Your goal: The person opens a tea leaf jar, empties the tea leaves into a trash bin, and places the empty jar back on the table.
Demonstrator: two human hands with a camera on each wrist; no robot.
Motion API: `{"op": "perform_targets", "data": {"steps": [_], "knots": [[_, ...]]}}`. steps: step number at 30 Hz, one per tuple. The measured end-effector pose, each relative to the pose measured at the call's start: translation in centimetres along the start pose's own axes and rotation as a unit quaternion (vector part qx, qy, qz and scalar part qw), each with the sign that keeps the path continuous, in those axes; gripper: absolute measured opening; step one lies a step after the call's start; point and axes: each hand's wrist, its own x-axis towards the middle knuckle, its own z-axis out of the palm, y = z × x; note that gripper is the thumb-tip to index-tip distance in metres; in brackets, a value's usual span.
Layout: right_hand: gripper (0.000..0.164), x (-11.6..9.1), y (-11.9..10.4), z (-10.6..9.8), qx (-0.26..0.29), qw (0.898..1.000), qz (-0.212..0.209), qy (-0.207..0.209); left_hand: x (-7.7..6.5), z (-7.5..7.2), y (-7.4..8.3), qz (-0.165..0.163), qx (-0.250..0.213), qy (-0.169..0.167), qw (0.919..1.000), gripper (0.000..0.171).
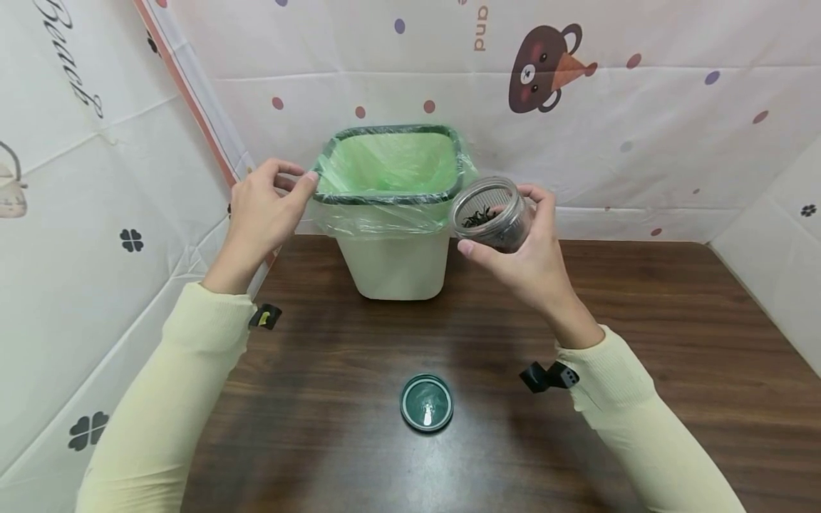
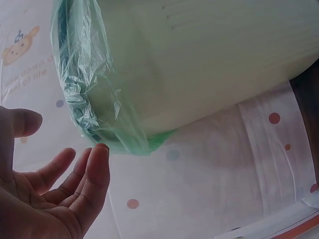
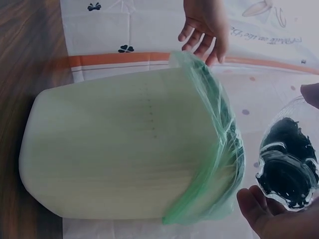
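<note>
My right hand (image 1: 535, 263) grips a small clear glass jar (image 1: 518, 226) beside the bin's right rim. The jar tilts toward the bin, and dark, thin, curled pieces like dried tea leaves (image 1: 477, 218) lie inside it. A pale green bin (image 1: 398, 267) stands upright, lined with a translucent green bag (image 1: 391, 164) folded over its dark rim. At the left rim, my left hand (image 1: 263, 210) has loosely bent fingers; in the left wrist view its fingertips (image 2: 101, 149) are right by the bag's edge, with nothing between thumb and fingers.
A round green lid (image 1: 426, 403) lies on the dark wooden table (image 1: 321, 427) in front of the bin. Behind the bin hangs a white printed cloth (image 1: 353, 64) with dots and a bear, and another patterned sheet (image 1: 70, 235) covers the left side.
</note>
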Motion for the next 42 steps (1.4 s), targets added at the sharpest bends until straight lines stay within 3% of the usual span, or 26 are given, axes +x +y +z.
{"op": "perform_targets", "data": {"steps": [9, 25, 42], "knots": [[0.070, 0.2, -0.3, 0.1, -0.016, 1.000, -0.007, -0.015, 1.2, -0.1, 0.4, -0.010, 0.020, -0.017, 0.9996, 0.054], [0.067, 0.9, -0.1, 0.5, 0.044, 0.998, -0.049, 0.013, 2.6, 0.4, 0.3, -0.018, 0.043, -0.044, 0.9979, 0.062], [0.062, 1.2, -0.7, 0.7, -0.004, 0.996, -0.079, 0.032, 3.3, 0.9, -0.1, -0.040, 0.038, -0.063, 0.9964, 0.063]]}}
